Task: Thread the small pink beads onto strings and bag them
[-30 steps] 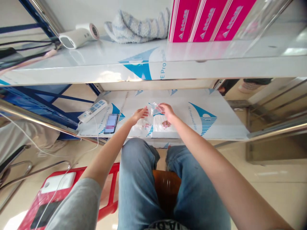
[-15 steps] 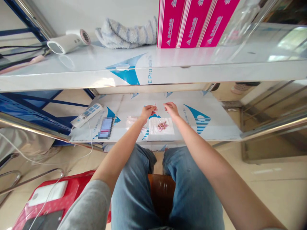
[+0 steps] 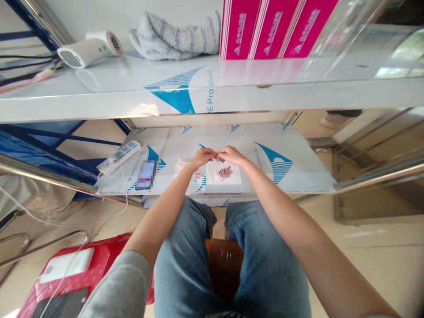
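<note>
Over the low shelf [image 3: 179, 137], my left hand [image 3: 204, 156] and my right hand [image 3: 230, 155] meet fingertip to fingertip. Both are closed in a pinch; what lies between the fingers is too small to make out. Just below them is a white sheet [image 3: 213, 177] bearing a small pile of pink beads [image 3: 225, 172]. A clear plastic bag [image 3: 181, 168] with pinkish contents lies left of the sheet, partly behind my left forearm.
On the low shelf's left are a phone [image 3: 145, 175] and a power strip [image 3: 119, 157]. The upper shelf [image 3: 115, 84] holds a hair dryer [image 3: 89, 49], a striped cloth [image 3: 179, 39] and pink boxes [image 3: 258, 31]. A red case [image 3: 109, 256] stands lower left.
My right hand has moved left and slightly down to meet my left hand. The thin reddish strand that stood up from my left fingers no longer shows clearly.
</note>
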`<action>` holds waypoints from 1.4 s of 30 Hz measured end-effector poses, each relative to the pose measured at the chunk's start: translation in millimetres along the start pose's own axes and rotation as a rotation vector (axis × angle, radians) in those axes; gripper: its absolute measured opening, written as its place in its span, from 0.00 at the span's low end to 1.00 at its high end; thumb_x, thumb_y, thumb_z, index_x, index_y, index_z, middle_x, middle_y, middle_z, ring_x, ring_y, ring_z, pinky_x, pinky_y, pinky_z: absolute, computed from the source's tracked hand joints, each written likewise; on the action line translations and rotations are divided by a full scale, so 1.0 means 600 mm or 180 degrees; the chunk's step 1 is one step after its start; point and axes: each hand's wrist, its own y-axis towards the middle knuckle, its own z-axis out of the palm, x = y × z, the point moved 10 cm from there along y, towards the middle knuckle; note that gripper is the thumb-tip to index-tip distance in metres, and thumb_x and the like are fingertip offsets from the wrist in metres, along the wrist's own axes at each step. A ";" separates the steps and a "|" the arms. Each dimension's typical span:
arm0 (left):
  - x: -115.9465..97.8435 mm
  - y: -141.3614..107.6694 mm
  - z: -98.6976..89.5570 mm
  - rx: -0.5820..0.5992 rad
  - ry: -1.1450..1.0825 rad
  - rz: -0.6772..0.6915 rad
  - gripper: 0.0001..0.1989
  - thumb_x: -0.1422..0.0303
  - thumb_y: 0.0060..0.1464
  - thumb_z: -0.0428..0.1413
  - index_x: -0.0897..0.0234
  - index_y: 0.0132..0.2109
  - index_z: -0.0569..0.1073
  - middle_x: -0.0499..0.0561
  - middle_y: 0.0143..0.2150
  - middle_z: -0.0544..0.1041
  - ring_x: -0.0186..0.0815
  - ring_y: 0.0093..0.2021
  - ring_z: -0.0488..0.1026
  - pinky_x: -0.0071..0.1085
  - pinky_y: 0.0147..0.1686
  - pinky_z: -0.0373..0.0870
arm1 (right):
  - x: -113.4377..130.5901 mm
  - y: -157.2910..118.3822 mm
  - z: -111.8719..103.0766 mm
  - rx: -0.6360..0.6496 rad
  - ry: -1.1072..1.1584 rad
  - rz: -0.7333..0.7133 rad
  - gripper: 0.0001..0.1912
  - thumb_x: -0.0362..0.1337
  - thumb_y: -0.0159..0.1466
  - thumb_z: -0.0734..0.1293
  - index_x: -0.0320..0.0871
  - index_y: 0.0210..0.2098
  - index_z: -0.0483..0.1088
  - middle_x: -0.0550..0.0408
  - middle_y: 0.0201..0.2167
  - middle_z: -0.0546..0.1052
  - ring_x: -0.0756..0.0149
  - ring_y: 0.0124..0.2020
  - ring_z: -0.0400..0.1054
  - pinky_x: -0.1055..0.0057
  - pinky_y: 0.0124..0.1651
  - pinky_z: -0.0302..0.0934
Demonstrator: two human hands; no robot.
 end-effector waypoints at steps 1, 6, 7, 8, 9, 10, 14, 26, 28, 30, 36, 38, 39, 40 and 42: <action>-0.004 0.003 0.003 0.0003 0.0338 0.0095 0.08 0.70 0.47 0.52 0.68 0.28 0.75 0.51 0.26 0.75 0.29 0.27 0.68 0.26 0.31 0.63 | -0.003 -0.001 0.001 0.0020 -0.0185 0.0098 0.12 0.39 0.56 0.60 0.40 0.23 0.71 0.55 0.20 0.73 0.71 0.22 0.65 0.76 0.25 0.51; -0.015 0.012 0.006 -0.0236 0.1556 0.0271 0.10 0.70 0.49 0.49 0.66 0.31 0.75 0.51 0.28 0.75 0.32 0.29 0.69 0.27 0.31 0.63 | -0.002 -0.010 -0.013 -0.0094 -0.0894 0.0458 0.11 0.39 0.54 0.61 0.43 0.25 0.73 0.54 0.24 0.76 0.70 0.25 0.66 0.75 0.26 0.50; -0.015 0.012 0.008 -0.0246 0.1642 0.0265 0.10 0.69 0.50 0.49 0.66 0.32 0.75 0.51 0.28 0.75 0.32 0.29 0.69 0.27 0.32 0.63 | 0.001 -0.012 -0.019 -0.0157 -0.1008 0.0485 0.10 0.39 0.54 0.61 0.43 0.25 0.73 0.54 0.25 0.76 0.69 0.26 0.67 0.75 0.26 0.50; -0.016 0.012 0.009 -0.0245 0.1706 0.0267 0.10 0.69 0.50 0.49 0.66 0.33 0.75 0.51 0.29 0.75 0.33 0.30 0.69 0.27 0.32 0.63 | 0.004 -0.014 -0.023 -0.0203 -0.1092 0.0503 0.10 0.39 0.53 0.62 0.44 0.25 0.74 0.54 0.26 0.77 0.69 0.26 0.67 0.75 0.26 0.50; -0.016 0.012 0.011 -0.0242 0.1756 0.0272 0.10 0.69 0.50 0.49 0.66 0.34 0.75 0.51 0.29 0.75 0.33 0.30 0.70 0.27 0.33 0.63 | 0.006 -0.016 -0.026 -0.0220 -0.1141 0.0518 0.09 0.39 0.52 0.62 0.44 0.25 0.74 0.54 0.27 0.77 0.69 0.27 0.67 0.75 0.26 0.50; -0.017 0.012 0.011 -0.0246 0.1795 0.0270 0.10 0.69 0.50 0.49 0.65 0.34 0.75 0.51 0.30 0.75 0.33 0.30 0.70 0.28 0.33 0.63 | 0.007 -0.017 -0.027 -0.0214 -0.1159 0.0532 0.09 0.39 0.52 0.62 0.44 0.25 0.74 0.54 0.27 0.77 0.68 0.27 0.67 0.75 0.26 0.50; -0.021 0.013 0.008 -0.0360 0.1785 0.0268 0.09 0.68 0.50 0.49 0.65 0.34 0.74 0.52 0.30 0.75 0.34 0.31 0.70 0.28 0.34 0.63 | 0.008 -0.018 -0.031 -0.0238 -0.1028 0.0508 0.10 0.38 0.54 0.61 0.44 0.25 0.74 0.53 0.26 0.77 0.68 0.27 0.67 0.74 0.28 0.51; -0.024 0.006 -0.023 -0.0865 0.1895 -0.0245 0.06 0.65 0.45 0.54 0.63 0.27 0.73 0.55 0.29 0.75 0.41 0.34 0.72 0.32 0.36 0.64 | -0.020 -0.019 -0.067 -0.1035 -0.0870 0.0776 0.08 0.41 0.54 0.66 0.44 0.26 0.74 0.47 0.29 0.76 0.58 0.39 0.69 0.69 0.37 0.57; -0.026 0.006 -0.019 -0.0799 0.1951 -0.0190 0.07 0.64 0.44 0.55 0.63 0.26 0.73 0.56 0.28 0.75 0.42 0.35 0.72 0.33 0.37 0.63 | -0.017 -0.018 -0.067 -0.1050 -0.1048 0.0762 0.09 0.41 0.55 0.66 0.43 0.28 0.74 0.45 0.31 0.76 0.56 0.41 0.69 0.68 0.39 0.57; -0.027 0.006 -0.018 -0.0780 0.1874 -0.0157 0.07 0.64 0.43 0.56 0.63 0.25 0.73 0.55 0.28 0.74 0.42 0.36 0.71 0.33 0.38 0.63 | -0.014 -0.017 -0.064 -0.0996 -0.1231 0.0713 0.08 0.39 0.56 0.65 0.42 0.30 0.74 0.44 0.32 0.76 0.55 0.40 0.69 0.66 0.39 0.57; -0.019 0.007 -0.020 -0.0770 0.1432 -0.0225 0.08 0.64 0.44 0.54 0.64 0.24 0.72 0.52 0.24 0.71 0.38 0.32 0.70 0.31 0.36 0.61 | 0.010 -0.012 -0.046 -0.0884 -0.1103 0.0039 0.13 0.30 0.53 0.64 0.46 0.39 0.70 0.54 0.35 0.75 0.64 0.37 0.68 0.72 0.37 0.57; -0.018 0.007 -0.021 -0.0772 0.1310 -0.0215 0.09 0.63 0.45 0.54 0.64 0.23 0.71 0.51 0.23 0.70 0.37 0.32 0.69 0.30 0.35 0.61 | 0.024 -0.008 -0.036 -0.0793 -0.1099 -0.0253 0.11 0.28 0.53 0.63 0.45 0.35 0.71 0.54 0.37 0.75 0.65 0.38 0.67 0.74 0.37 0.56; -0.018 0.008 -0.022 -0.0776 0.1280 -0.0191 0.09 0.63 0.45 0.54 0.64 0.23 0.71 0.51 0.24 0.70 0.37 0.32 0.69 0.30 0.34 0.61 | 0.029 -0.006 -0.031 -0.0730 -0.1098 -0.0341 0.09 0.29 0.53 0.63 0.45 0.33 0.71 0.53 0.37 0.74 0.65 0.39 0.67 0.74 0.37 0.55; -0.018 0.008 -0.023 -0.0785 0.1264 -0.0158 0.10 0.63 0.45 0.53 0.63 0.23 0.71 0.50 0.24 0.70 0.37 0.32 0.68 0.30 0.34 0.60 | 0.031 -0.004 -0.027 -0.0668 -0.1079 -0.0378 0.07 0.30 0.54 0.63 0.44 0.30 0.71 0.52 0.37 0.75 0.64 0.39 0.66 0.74 0.36 0.55; -0.021 0.008 -0.025 -0.0818 0.1223 -0.0079 0.10 0.64 0.46 0.52 0.63 0.22 0.70 0.50 0.23 0.69 0.36 0.31 0.67 0.29 0.33 0.60 | 0.028 -0.001 -0.021 -0.0531 -0.0955 -0.0304 0.07 0.33 0.57 0.61 0.44 0.27 0.71 0.51 0.33 0.75 0.64 0.36 0.67 0.74 0.33 0.53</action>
